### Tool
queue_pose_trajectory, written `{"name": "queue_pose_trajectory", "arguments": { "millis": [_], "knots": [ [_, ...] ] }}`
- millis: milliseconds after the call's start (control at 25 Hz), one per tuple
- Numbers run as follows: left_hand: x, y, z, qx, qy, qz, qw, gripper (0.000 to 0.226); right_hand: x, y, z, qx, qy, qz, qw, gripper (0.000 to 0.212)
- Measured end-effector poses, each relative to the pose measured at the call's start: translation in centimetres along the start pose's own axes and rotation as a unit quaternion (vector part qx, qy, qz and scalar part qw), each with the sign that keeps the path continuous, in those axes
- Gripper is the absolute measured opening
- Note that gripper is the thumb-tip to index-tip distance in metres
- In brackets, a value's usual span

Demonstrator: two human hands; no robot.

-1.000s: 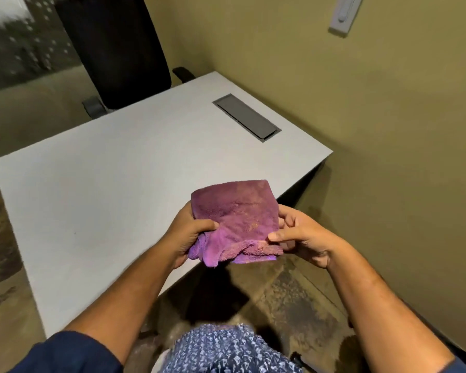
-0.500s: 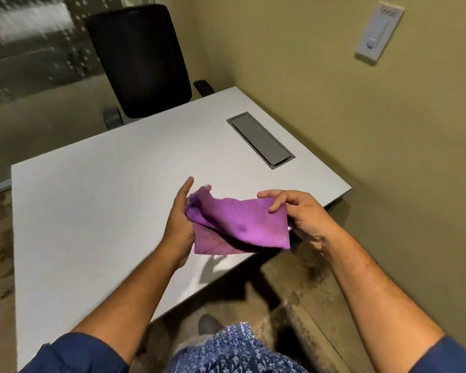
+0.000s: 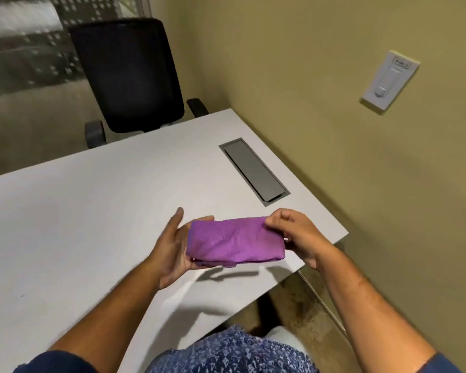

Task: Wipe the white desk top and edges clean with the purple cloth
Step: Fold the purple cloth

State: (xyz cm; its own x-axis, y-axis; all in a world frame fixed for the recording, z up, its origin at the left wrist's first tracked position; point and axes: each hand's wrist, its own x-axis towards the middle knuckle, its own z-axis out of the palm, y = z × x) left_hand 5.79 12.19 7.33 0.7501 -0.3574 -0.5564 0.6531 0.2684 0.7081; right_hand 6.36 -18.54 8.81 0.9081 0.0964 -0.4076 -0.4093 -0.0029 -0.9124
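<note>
The purple cloth [image 3: 234, 242] is folded into a flat rectangle and held in the air above the near right part of the white desk [image 3: 92, 224]. My left hand [image 3: 174, 247] cups its left end from below, palm up and fingers spread. At the cloth's right end my right hand [image 3: 293, 232] pinches the top edge between thumb and fingers. The cloth casts a shadow on the desk beneath it and does not touch the surface.
A grey cable flap [image 3: 253, 170] is set into the desk near the wall. A black office chair [image 3: 127, 74] stands at the far side. The olive wall carries a white switch plate [image 3: 389, 80]. Bare floor [image 3: 293, 308] shows past the desk's near right corner.
Both hands folded the open cloth over into a narrower rectangle and carried it from beyond the desk's near edge to above the desk top. The view tilted up.
</note>
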Motion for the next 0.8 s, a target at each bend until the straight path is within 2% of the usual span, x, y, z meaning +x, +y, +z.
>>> {"name": "queue_pose_trajectory", "arguments": {
  "millis": [40,120,200,280,320,400,520,560,600,680,800],
  "knots": [
    [1.2,0.2,0.7,0.054,0.018,0.011,0.998,0.051,1.4,0.1,-0.4,-0.016,-0.009,-0.002,1.0,0.014],
    [3.9,0.3,1.6,0.168,0.074,0.055,0.981,0.067,3.8,0.0,-1.7,-0.02,-0.035,0.01,0.999,0.03],
    [6.1,1.1,2.7,0.159,0.118,0.085,0.977,0.071,6.2,-0.1,-3.7,-0.046,-0.096,0.054,0.993,0.045],
    [8.3,2.3,4.6,0.114,0.154,0.102,0.976,0.063,8.4,-0.3,-5.8,-0.117,-0.198,0.095,0.969,0.062],
    [9.5,2.9,5.6,0.095,0.167,0.095,0.977,0.054,9.4,-0.3,-6.7,-0.15,-0.244,0.087,0.954,0.063],
    [11.8,3.7,8.0,0.103,0.193,0.083,0.972,0.042,11.4,0.0,-8.0,-0.164,-0.291,0.039,0.942,0.051],
    [14.5,2.9,10.1,0.247,0.282,0.144,0.916,0.038,13.4,0.0,-9.5,-0.08,-0.279,0.035,0.956,0.045],
    [14.8,2.3,10.9,0.263,0.276,0.156,0.911,0.029,14.0,0.1,-9.9,-0.063,-0.279,0.031,0.958,0.045],
    [15.0,1.7,11.9,0.256,0.239,0.149,0.925,0.027,14.6,0.3,-10.3,-0.064,-0.267,0.022,0.961,0.044],
    [15.2,0.0,14.0,0.225,0.175,0.102,0.953,0.049,15.3,0.9,-11.1,-0.055,-0.236,0.015,0.97,0.046],
    [16.5,-2.0,15.2,0.267,0.118,0.02,0.956,0.049,15.8,1.7,-11.9,-0.041,-0.202,0.023,0.978,0.055]
  ]
}}
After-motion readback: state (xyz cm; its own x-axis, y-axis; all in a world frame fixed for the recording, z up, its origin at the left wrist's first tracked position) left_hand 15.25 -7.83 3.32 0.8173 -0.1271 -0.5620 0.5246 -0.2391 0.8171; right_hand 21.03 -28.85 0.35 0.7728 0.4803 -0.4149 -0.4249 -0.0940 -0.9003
